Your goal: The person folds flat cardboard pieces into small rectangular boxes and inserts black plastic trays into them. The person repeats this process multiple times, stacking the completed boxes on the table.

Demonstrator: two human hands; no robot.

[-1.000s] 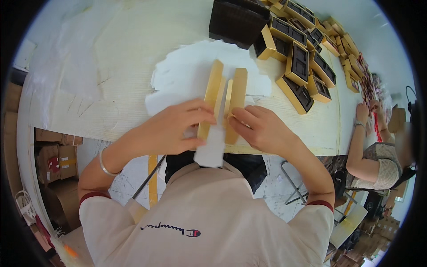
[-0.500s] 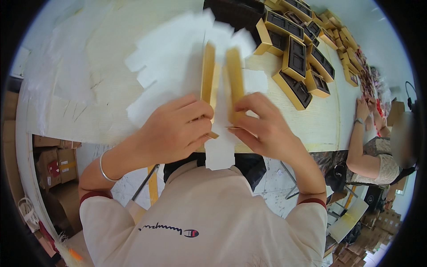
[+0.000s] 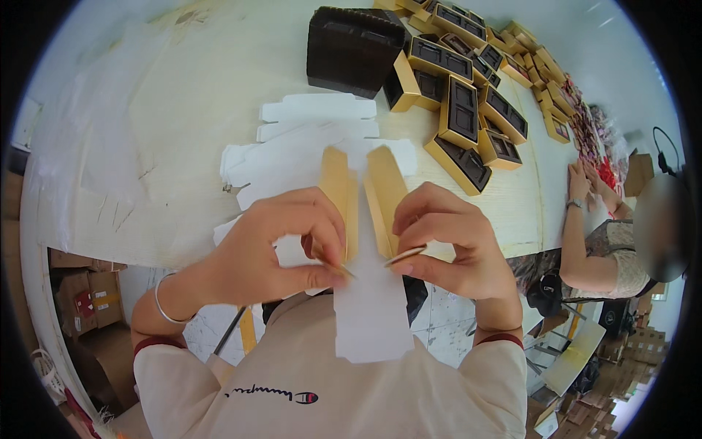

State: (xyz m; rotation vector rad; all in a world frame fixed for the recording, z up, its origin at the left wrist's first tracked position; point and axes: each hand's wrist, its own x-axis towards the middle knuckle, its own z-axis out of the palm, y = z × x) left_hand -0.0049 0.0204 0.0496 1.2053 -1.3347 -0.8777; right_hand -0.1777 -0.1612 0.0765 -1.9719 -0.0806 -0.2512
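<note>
Head view, both hands pinching flat gold-and-white box blank, left hand, right hand.

Flat carton blank held at centre above the table edge, left hand at 9 o'clock of it, right hand at 3 o'clock. More blanks lying at 12 o'clock behind. Tray stack farther at 12. Boxes spread at 1 to 2 o'clock. Co-worker's hands at 3 o'clock, well apart.
</note>
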